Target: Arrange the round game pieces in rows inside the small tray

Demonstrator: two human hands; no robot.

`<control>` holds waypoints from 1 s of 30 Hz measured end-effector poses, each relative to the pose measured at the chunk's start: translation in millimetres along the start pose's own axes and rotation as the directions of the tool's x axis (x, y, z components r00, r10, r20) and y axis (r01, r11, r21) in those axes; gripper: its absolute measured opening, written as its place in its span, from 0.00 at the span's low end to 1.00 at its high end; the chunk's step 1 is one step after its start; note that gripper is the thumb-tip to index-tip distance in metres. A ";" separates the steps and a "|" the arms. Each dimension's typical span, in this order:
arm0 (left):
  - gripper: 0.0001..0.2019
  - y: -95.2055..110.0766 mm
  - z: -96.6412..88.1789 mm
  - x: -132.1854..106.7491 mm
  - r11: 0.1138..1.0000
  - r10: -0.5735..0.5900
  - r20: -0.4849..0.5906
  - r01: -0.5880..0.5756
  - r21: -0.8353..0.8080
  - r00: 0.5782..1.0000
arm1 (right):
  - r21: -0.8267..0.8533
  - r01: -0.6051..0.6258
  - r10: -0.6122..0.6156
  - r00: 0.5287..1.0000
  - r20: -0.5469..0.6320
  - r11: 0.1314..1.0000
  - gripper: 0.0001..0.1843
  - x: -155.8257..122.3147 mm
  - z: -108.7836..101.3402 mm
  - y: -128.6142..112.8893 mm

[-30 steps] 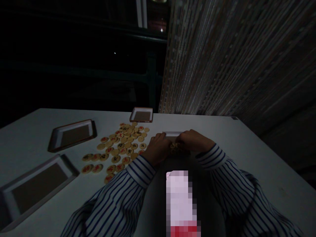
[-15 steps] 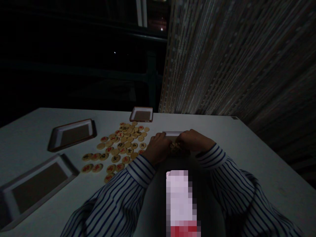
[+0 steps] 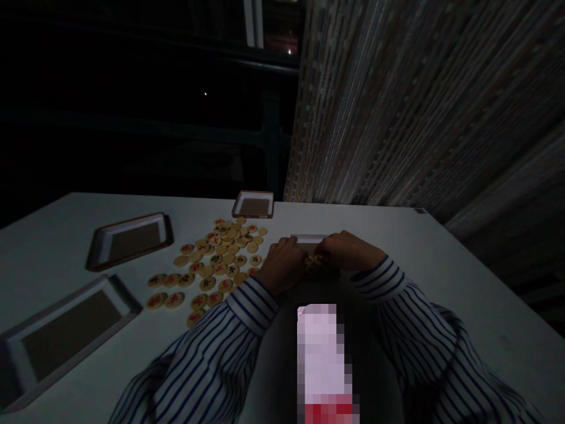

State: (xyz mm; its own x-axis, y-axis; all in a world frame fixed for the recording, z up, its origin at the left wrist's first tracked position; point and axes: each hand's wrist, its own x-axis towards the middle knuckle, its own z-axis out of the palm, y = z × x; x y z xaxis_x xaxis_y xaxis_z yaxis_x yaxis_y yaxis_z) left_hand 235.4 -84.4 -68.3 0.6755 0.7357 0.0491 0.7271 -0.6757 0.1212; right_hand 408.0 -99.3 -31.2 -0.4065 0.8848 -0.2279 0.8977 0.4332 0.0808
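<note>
In the head view, a small tray [image 3: 309, 239] with some discs [image 3: 315, 263] inside is met by the left hand [image 3: 285, 259] at nine o'clock and the right hand [image 3: 346, 250] at three. Both grips are curled narrow; whether a disc is pinched cannot be told. The loose discs [image 3: 228, 259] at nine o'clock on the surface [image 3: 388, 235] could be scattered if the left sleeve [image 3: 251, 309] were swept outward; the tray could be tipped by uneven pressing. Compared with the earlier frame, hardly any change is seen: both hands have been kept in place.
</note>
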 end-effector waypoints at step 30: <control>0.14 -0.3 0.2 1.4 1.000 -0.011 0.015 0.012 -0.015 1.000 | -0.005 0.009 -0.009 1.000 0.025 1.000 0.15 0.4 0.1 0.7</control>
State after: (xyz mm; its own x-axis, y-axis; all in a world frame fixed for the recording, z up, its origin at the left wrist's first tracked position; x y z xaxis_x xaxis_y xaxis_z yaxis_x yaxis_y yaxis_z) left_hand 236.2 -83.2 -68.5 0.6690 0.7425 0.0327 0.7330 -0.6664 0.1365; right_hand 408.5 -98.7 -31.4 -0.4103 0.8764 -0.2523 0.8930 0.4422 0.0839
